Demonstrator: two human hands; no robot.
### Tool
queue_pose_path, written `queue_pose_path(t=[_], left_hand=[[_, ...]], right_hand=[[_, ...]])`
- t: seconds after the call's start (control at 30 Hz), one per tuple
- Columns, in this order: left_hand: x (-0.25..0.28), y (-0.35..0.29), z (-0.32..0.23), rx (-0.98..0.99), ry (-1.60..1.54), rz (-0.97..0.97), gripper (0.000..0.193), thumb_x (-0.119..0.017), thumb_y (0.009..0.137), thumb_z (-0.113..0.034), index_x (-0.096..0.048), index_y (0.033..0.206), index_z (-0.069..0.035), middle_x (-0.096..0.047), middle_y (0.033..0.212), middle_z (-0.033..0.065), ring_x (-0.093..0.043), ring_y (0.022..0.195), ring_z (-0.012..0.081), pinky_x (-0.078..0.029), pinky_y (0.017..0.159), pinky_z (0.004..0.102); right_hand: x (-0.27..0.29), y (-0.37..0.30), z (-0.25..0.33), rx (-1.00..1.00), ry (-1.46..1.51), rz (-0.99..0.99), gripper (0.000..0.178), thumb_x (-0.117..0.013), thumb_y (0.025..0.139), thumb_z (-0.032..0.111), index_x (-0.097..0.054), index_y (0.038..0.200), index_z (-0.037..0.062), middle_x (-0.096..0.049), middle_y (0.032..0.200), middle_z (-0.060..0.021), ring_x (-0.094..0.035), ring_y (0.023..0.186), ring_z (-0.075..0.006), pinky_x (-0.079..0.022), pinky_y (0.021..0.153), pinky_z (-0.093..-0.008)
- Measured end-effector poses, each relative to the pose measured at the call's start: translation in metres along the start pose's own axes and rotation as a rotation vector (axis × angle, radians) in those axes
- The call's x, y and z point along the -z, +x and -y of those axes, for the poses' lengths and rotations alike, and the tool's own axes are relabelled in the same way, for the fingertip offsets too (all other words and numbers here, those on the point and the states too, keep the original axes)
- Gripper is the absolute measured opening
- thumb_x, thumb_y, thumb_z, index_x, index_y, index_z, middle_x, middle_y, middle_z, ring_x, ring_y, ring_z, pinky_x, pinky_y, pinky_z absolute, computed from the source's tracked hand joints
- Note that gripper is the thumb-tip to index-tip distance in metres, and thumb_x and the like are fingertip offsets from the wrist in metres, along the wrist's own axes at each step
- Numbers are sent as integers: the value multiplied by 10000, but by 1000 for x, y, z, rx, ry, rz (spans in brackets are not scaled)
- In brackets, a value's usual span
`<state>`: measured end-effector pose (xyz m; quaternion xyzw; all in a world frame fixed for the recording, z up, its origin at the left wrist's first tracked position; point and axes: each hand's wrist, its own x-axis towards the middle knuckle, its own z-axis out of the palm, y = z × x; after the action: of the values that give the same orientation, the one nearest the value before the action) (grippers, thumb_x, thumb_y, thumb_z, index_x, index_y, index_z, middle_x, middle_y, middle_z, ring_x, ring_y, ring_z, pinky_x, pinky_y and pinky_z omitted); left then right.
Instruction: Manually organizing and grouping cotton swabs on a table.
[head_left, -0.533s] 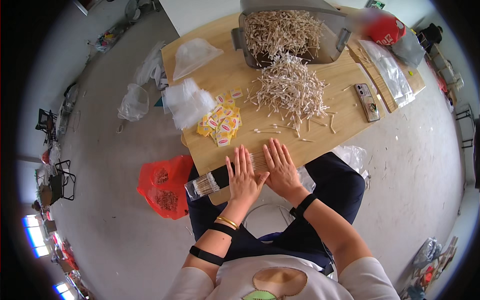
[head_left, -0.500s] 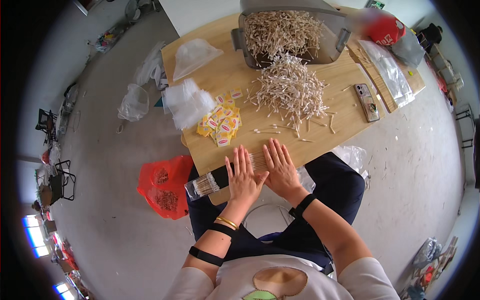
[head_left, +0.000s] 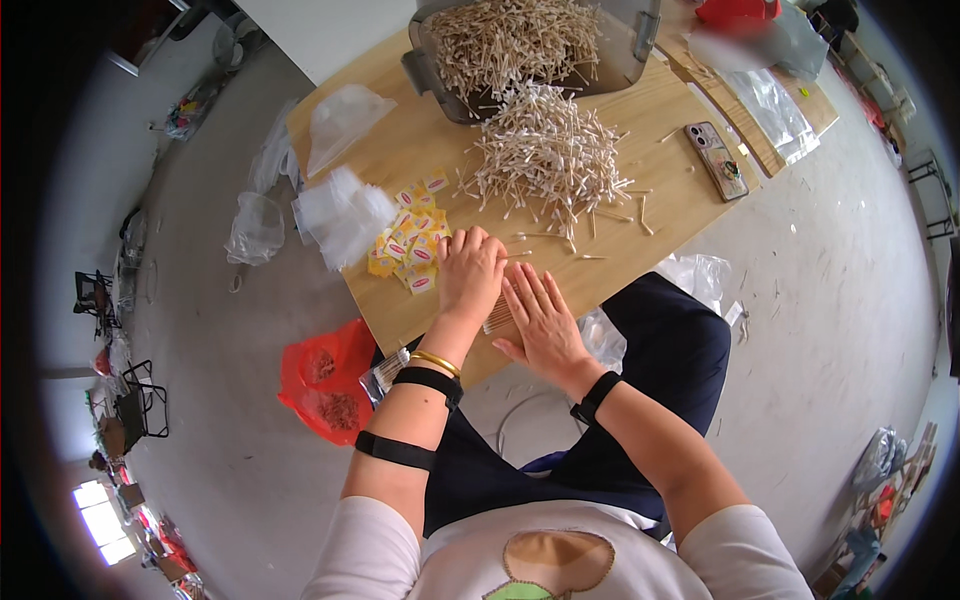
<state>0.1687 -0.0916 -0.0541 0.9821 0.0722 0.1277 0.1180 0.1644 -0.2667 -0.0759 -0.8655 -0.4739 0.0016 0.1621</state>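
Observation:
My left hand (head_left: pixel 470 275) is over the table's near part, with its fingers bent and pinched at the end of a loose cotton swab (head_left: pixel 518 253). Flat and with fingers stretched out, my right hand (head_left: pixel 545 322) rests on a row of aligned cotton swabs (head_left: pixel 495 320) by the near edge. Partly hidden under my left forearm is a clear packet of swabs (head_left: pixel 388 372). A large heap of loose cotton swabs (head_left: pixel 550 160) lies beyond my hands, with several strays around it. Small yellow printed cards (head_left: pixel 408 250) lie in a pile left of my left hand.
A grey plastic bin (head_left: pixel 425 75) full of swabs stands at the far side of the table. Clear bags (head_left: pixel 345 218) are stacked at the left, and a phone (head_left: pixel 716 160) lies at the right. A red bag (head_left: pixel 330 395) hangs or stands beside the near left corner.
My left hand has lifted off the row of swabs, moved forward and closed its fingers at a loose swab. My right hand stays flat on the row. The whole view has shifted slightly.

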Motion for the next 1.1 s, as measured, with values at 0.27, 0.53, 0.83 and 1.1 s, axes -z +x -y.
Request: queue_pose_path(t=[0.27,0.53,0.83,1.1], left_hand=[[14,-26,12,124,-100,162,56,-764,813,-191,-716,835,-171,-640,950,5,-577,1017,227,-342,974,427],[26,-66,15,209,-219,-42,164,-644,924,-182,-729,1059,-141,-653,1023,39,-602,1029,259,-364,961,486],[6,-115,-16,140,60,204,958,-233,995,-691,-150,1578,64,-143,1666,219,-80,1559,349,-21,1237,593],[-6,-115,-20,175,8,128,961,-243,994,-692,-139,1578,64,-130,1666,227,-71,1561,346,-23,1240,588]], right_hand=[[19,-3,-8,-71,181,-30,921,-635,898,510,-275,1546,-35,-248,1620,-237,-198,1533,-347,-145,1262,-468],[12,-1,-7,-40,152,-27,946,-654,875,519,-277,1547,-31,-248,1619,-242,-205,1530,-355,-158,1260,-461],[6,6,-2,-5,93,32,976,-640,843,546,-266,1566,8,-227,1631,-239,-181,1540,-360,-144,1261,-469],[0,7,-2,9,46,5,943,-593,867,570,-291,1557,4,-235,1629,-242,-177,1540,-365,-133,1260,-482]])
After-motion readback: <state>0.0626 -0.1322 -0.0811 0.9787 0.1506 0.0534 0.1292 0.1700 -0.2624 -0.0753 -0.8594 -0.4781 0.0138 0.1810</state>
